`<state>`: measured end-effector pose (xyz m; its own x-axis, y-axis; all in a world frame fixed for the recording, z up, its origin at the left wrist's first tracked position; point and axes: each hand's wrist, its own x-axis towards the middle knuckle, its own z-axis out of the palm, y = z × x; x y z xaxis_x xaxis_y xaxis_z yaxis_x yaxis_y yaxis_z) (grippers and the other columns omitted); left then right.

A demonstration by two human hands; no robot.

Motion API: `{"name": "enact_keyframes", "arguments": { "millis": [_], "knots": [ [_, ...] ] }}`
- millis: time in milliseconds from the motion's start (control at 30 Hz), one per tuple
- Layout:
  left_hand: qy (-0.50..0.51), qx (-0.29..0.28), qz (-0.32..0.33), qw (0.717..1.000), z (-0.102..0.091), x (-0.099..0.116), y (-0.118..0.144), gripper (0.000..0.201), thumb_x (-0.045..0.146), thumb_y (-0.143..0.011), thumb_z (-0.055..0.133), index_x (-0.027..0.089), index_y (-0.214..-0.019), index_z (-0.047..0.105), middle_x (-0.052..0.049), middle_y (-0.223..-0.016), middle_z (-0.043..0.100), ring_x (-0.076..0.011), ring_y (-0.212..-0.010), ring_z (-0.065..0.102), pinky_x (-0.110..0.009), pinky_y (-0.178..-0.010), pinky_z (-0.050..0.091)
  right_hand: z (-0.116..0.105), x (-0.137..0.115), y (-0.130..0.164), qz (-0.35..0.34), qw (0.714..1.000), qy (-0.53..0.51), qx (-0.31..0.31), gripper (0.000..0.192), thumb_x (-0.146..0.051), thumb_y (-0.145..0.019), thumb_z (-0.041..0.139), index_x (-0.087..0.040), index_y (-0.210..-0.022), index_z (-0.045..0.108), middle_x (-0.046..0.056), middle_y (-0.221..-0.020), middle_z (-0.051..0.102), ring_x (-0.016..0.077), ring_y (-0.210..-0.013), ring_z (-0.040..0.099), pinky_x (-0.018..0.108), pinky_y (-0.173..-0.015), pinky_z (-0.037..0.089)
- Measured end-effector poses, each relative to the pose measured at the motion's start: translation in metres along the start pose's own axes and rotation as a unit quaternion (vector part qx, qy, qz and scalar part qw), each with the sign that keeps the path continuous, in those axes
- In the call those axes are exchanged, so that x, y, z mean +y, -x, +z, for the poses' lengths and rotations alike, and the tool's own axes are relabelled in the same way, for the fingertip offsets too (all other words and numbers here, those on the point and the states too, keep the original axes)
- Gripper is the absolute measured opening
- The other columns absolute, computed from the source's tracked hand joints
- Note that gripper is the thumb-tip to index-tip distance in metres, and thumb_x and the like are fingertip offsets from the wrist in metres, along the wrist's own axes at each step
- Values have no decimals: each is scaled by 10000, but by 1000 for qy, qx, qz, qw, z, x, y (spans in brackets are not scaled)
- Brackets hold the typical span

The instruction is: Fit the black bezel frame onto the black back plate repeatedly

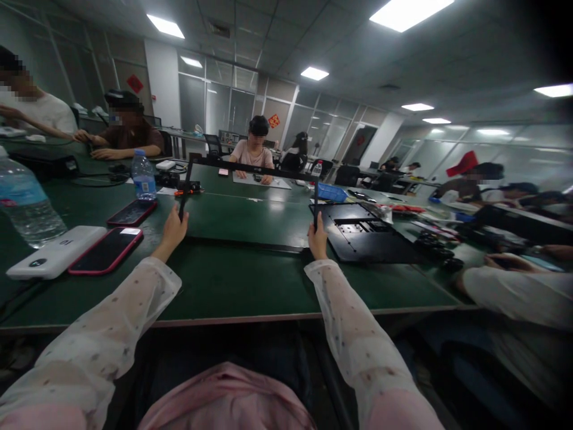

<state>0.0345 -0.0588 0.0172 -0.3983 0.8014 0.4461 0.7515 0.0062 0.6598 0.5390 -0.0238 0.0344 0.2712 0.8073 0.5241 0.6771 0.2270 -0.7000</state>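
Thin black rectangular frame (pixel 250 166), 1 piece, hard and matte, open in the middle, held upright above the green table (pixel 233 280) with its top bar level and its 2 side bars hanging down. Left hand (pixel 173 230) closed around the lower end of the left side bar; right hand (pixel 317 237) closed around the lower end of the right side bar; both arms in sheer white spotted sleeves. Table surface: flat, dark green, smooth with a dull sheen, pale edge strip along the near side. To the left of the left hand lie 2 smartphones with red rims and glossy black screens, the nearer one (pixel 106 250) just beside a white rounded power bank (pixel 54 253), the farther one (pixel 132 212) behind it. Clear plastic water bottles, 2 counted on this side: a large ribbed one (pixel 24 203) at the far left and a smaller blue-labelled one (pixel 144 175) standing upright past the phones. To the right of the right hand, 1 flat black panel (pixel 371 236) with cut-outs lies on the table, close to the frame's right bar. A co-worker's white sleeve (pixel 514 292) rests at the right edge. Other people sit at the far sides of the table.
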Motion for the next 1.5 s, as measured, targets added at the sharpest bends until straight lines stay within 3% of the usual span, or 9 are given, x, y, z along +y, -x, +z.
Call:
{"name": "enact_keyframes", "arguments": {
  "millis": [100, 233, 433, 767, 933, 1033, 1133, 1267, 1500],
  "knots": [
    [-83, -38, 4, 996, -2, -1, 2, 489, 285, -1073, 452, 51, -1457, 644, -251, -1390, 678, -358, -1309, 642, -442, -1123, 488, 6, 13, -5, 8, 1000, 13, -13, 735, -360, -904, 541, -77, -1582, 509, 172, -1114, 776, 316, -1049, 730, 511, -1099, 517],
    [-172, -82, -21, 981, -6, -5, 1, 382, 339, -1020, 588, 93, -1220, 802, -252, -1276, 727, -418, -1252, 655, -482, -1071, 516, 15, 34, -14, 63, 993, 48, -84, 686, -236, -779, 632, -52, -1440, 628, 145, -1009, 790, 320, -1025, 747, 518, -1064, 551],
    [-199, -104, -39, 974, -8, -7, 0, 401, 374, -999, 642, 112, -1246, 819, -239, -1292, 741, -437, -1271, 647, -479, -1020, 533, 23, 51, -22, 58, 992, 27, -111, 524, -171, -811, 610, -84, -1318, 706, 174, -1229, 782, 296, -1192, 737, 483, -1113, 545],
    [-230, -121, -23, 965, -4, -12, -2, 493, 431, -1008, 571, 101, -1294, 800, -232, -1343, 727, -433, -1271, 629, -475, -987, 528, 24, 48, -15, 26, 992, 33, -117, 536, -84, -786, 579, -146, -1297, 730, 155, -1322, 769, 311, -1319, 691, 526, -1206, 484],
    [-178, -104, -26, 978, -5, -5, -2, 494, 458, -995, 571, 144, -1301, 799, -224, -1370, 718, -426, -1262, 647, -485, -992, 532, 22, 47, -15, 32, 991, 36, -121, 551, -48, -730, 589, -141, -1251, 742, 147, -1297, 779, 292, -1296, 705, 497, -1210, 479],
    [-95, -106, 37, 989, -6, 8, 1, 544, 540, -970, 602, 179, -1333, 786, -179, -1449, 689, -380, -1344, 617, -472, -1102, 489, 19, 48, -17, 38, 992, 27, -115, 538, -44, -701, 602, -167, -1201, 756, 116, -1228, 804, 288, -1248, 730, 501, -1187, 502],
    [-22, -184, 118, 975, -7, 25, 9, 608, 716, -890, 659, 247, -1237, 830, -126, -1431, 711, -349, -1361, 616, -443, -1149, 458, 17, 52, -19, 42, 994, 8, -101, 519, -47, -678, 613, -186, -1155, 764, 88, -1146, 822, 280, -1204, 750, 502, -1166, 522],
    [-12, -289, 141, 947, -12, 39, 20, 674, 847, -680, 784, 305, -1071, 868, -103, -1372, 743, -386, -1342, 627, -493, -1139, 449, 17, 57, -23, 52, 995, -12, -83, 499, -51, -666, 629, -168, -1132, 764, 113, -1155, 816, 280, -1208, 750, 499, -1167, 525],
    [-14, -303, 143, 942, -13, 34, 16, 635, 856, -588, 827, 289, -873, 852, -88, -1250, 780, -367, -1236, 679, -458, -1082, 484, 15, 64, -31, 69, 994, -43, -69, 439, -59, -666, 650, -186, -1075, 745, 99, -1134, 806, 272, -1188, 753, 515, -1140, 549]
  ]
}}
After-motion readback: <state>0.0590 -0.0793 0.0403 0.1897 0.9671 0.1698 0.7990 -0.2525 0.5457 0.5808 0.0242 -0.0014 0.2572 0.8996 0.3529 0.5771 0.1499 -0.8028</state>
